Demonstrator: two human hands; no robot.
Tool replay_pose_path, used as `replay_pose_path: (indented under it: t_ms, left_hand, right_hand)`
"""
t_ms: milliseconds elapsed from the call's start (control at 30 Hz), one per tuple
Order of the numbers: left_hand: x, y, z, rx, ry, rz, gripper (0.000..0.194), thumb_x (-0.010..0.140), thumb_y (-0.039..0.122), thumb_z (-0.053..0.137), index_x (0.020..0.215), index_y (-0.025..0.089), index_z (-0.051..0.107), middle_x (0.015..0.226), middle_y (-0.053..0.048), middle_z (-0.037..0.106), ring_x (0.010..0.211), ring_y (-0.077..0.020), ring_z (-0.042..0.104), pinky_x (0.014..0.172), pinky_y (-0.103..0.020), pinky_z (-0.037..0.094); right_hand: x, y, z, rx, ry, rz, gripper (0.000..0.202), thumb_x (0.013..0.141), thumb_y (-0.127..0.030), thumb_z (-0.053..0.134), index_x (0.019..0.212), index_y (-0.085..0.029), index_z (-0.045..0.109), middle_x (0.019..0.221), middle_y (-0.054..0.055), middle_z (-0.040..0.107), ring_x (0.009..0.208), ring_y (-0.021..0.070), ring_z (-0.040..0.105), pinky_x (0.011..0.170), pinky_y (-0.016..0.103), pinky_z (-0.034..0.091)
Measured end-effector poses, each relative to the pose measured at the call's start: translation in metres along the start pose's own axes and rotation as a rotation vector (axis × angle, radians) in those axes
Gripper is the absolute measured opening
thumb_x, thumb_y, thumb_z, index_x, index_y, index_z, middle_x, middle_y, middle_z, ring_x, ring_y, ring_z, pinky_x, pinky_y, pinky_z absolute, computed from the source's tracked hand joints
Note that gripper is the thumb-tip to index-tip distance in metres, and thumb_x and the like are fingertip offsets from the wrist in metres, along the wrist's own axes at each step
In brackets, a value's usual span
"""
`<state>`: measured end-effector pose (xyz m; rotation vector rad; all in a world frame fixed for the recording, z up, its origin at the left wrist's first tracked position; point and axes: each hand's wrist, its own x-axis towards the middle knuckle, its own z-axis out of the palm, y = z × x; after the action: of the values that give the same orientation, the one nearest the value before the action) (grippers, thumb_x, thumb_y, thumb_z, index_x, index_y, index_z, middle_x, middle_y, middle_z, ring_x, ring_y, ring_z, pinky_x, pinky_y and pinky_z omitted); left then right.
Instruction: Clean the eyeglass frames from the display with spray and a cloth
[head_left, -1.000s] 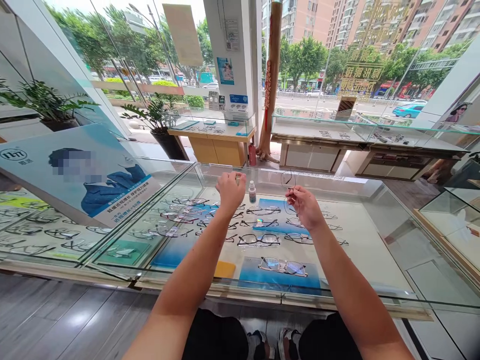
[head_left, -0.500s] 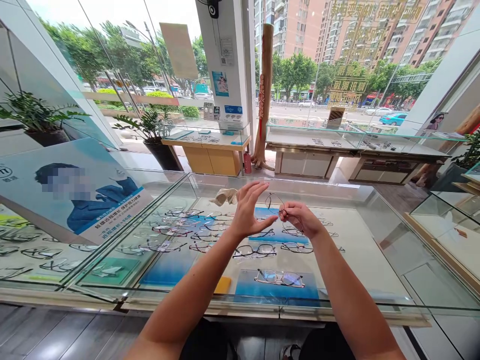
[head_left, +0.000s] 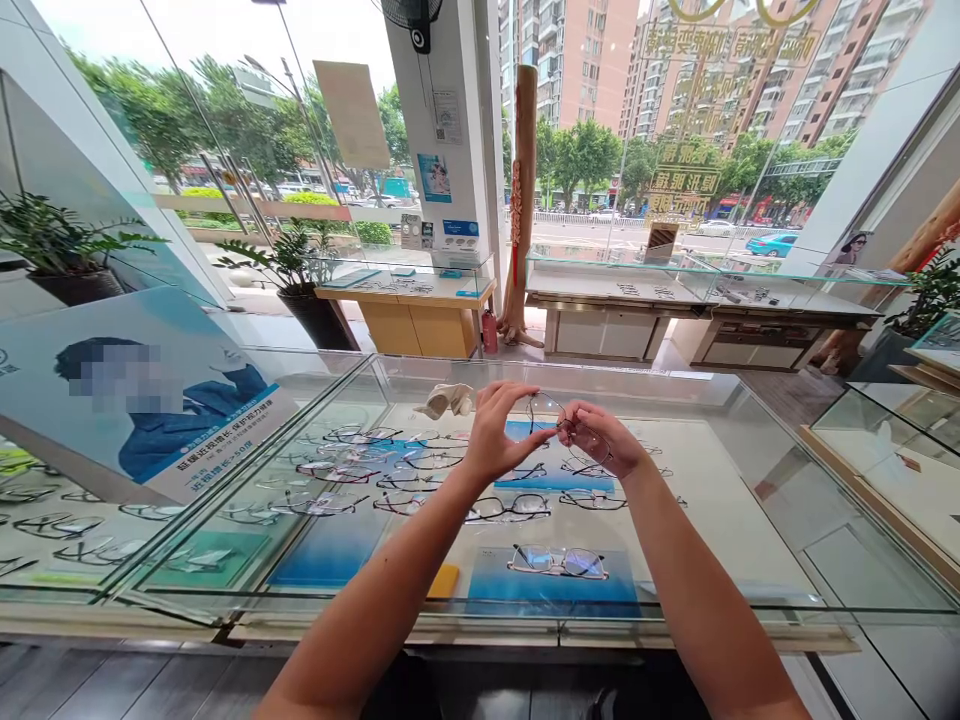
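Eyeglasses (head_left: 548, 411), in the head view, are above the glass surface (head_left: 560, 612): left hand (head_left: 499, 428) seemingly spanning one lens, right hand (head_left: 606, 437) pinching near the bridge. Probably light, springy and fragile; best held by the rims.

Bare left forearm (head_left: 394, 580) reached forward and inward | left hand (head_left: 499, 435) curved, thumb and fingers spread apart | bare right forearm (head_left: 686, 560) slanted forward and inward | right hand (head_left: 604, 440) pinched, fingers bent, close beside the left one
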<state>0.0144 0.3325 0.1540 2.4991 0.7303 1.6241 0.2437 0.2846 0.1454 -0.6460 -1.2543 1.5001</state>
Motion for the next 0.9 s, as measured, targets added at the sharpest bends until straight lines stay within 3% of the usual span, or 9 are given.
replay_pose_path:
  t_ms: [300,433,567,733,900]
  left_hand:
    - [0.0,-0.009,0.0,0.058,0.177,-0.065,0.055,0.094,0.056,0.08,0.133,0.021,0.065,0.12,-0.012,0.075,0.112,-0.0281,0.07,0.1,-0.046,0.055]
    - [0.001,-0.011,0.001,0.008,0.249,-0.103,0.056,0.092,0.054,0.083,0.131,0.02,0.063,0.109,-0.008,0.071,0.098,-0.0235,0.07,0.094,-0.042,0.059]
    - [0.008,-0.008,0.002,-0.008,0.309,-0.134,0.056,0.089,0.055,0.087,0.126,0.02,0.063,0.112,-0.008,0.068,0.091,-0.0201,0.069,0.087,-0.039,0.06]
    - [0.048,0.009,-0.009,-0.023,0.376,-0.052,0.056,0.085,0.049,0.091,0.127,0.023,0.064,0.115,-0.008,0.067,0.091,-0.0193,0.067,0.084,-0.038,0.06]
    - [0.1,0.04,-0.028,-0.107,0.508,0.036,0.057,0.083,0.044,0.094,0.129,0.026,0.065,0.118,-0.006,0.065,0.095,-0.0189,0.067,0.084,-0.036,0.06]
  right_hand:
    - [-0.002,-0.011,0.007,-0.105,0.13,-0.178,0.04,0.098,-0.064,0.062,0.105,-0.024,0.064,0.075,0.0,0.06,0.076,0.0214,0.055,0.08,0.037,0.042]
    - [-0.002,-0.011,0.01,-0.19,0.219,-0.278,0.04,0.091,-0.058,0.07,0.114,-0.026,0.063,0.078,-0.002,0.05,0.078,0.0211,0.049,0.08,0.037,0.043]
    - [-0.005,-0.021,0.013,-0.337,0.29,-0.305,0.053,0.083,-0.052,0.081,0.126,-0.028,0.059,0.094,-0.001,0.054,0.089,0.0209,0.054,0.088,0.039,0.047]
    - [0.0,-0.064,0.024,-0.629,0.363,-0.338,0.071,0.077,-0.049,0.093,0.134,-0.03,0.056,0.109,0.002,0.062,0.107,0.0238,0.061,0.106,0.046,0.049]
    - [0.006,-0.113,0.049,-0.641,0.417,-0.506,0.062,0.08,-0.05,0.092,0.129,-0.029,0.06,0.103,0.002,0.062,0.103,0.0235,0.065,0.106,0.048,0.054]
